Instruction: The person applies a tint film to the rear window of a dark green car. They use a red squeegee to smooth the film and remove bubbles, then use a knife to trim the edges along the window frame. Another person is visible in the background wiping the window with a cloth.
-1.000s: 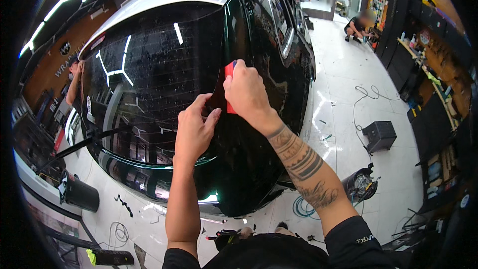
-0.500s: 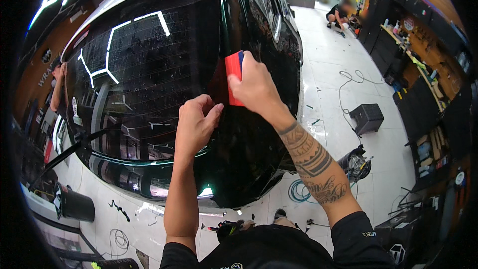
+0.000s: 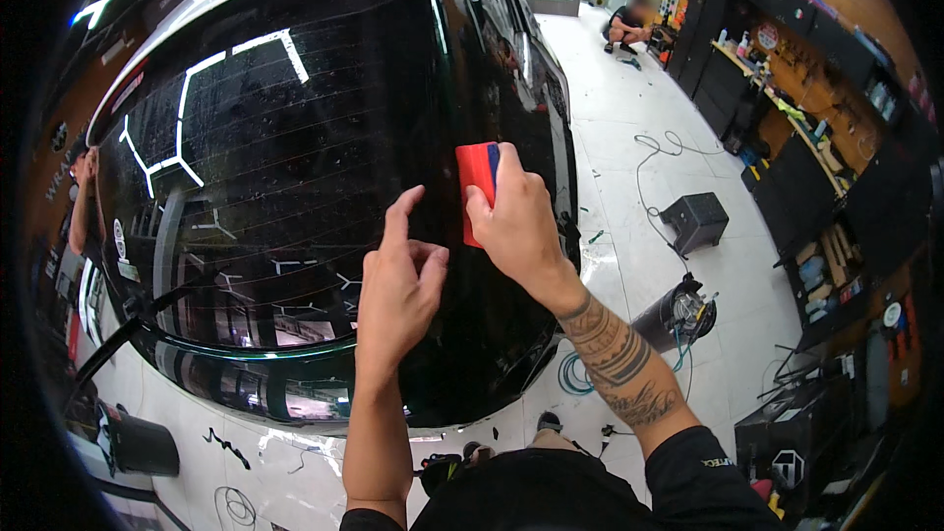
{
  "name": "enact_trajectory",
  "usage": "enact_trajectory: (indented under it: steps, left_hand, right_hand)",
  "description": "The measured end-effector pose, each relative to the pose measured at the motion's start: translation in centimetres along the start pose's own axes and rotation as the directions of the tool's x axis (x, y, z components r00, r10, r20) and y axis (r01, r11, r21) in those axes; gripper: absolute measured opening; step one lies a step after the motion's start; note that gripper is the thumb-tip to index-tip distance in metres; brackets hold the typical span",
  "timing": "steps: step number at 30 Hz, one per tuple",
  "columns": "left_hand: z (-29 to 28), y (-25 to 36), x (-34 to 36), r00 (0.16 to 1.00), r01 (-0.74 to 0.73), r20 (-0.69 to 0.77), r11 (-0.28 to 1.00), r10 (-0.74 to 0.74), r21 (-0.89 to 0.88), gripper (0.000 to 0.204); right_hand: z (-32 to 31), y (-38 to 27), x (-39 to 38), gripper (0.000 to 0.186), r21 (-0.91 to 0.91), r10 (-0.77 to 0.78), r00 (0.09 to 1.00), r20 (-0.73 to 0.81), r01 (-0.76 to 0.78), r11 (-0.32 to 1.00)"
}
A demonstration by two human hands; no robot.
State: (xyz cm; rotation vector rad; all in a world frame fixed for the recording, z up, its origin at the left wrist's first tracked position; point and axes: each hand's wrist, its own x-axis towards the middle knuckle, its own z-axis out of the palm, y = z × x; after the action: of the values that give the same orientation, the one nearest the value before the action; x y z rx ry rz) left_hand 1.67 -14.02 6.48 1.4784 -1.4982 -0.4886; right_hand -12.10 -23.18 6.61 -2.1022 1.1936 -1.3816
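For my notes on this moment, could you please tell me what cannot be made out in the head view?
In the head view:
Red tool: far face, turned from the camera.
Right grip: palm side, hidden by the back of the hand.
Left hand: angle leaves contact with the car unclear.
Car's front: cut off by the upper edge.
Crouching person: face blurred.

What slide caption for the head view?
Right hand holds flat red tool at car's rear, left hand nearby.

Red, blue-edged squeegee (image 3: 475,172), nearly upright
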Motion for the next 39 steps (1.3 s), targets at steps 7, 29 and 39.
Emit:
enact_trajectory:
  steps: [7,29,39]
  left_hand:
    - [-0.2,0.4,0.1,0.999,-0.035,0.041,0.999,0.033,0.026,0.070]
    - [-1.5,0.8,-0.8,0.956,-0.275,-0.036,0.934,0.290,0.227,0.065]
    - [1.4,-0.3,-13.4,0.957,-0.220,-0.237,0.952,0.169,-0.213,0.107]
  right_hand:
    - [0.8,-0.2,0.2,0.033,-0.029,-0.059,0.997,-0.050,0.058,0.998]
    - [-0.2,1.3,8.3,0.029,-0.047,-0.144,0.988,-0.058,0.142,0.989]
    - [-5.5,-3.4,-10.6,0.084,0.679,-0.589,0.476,0.653,-0.025,0.734]
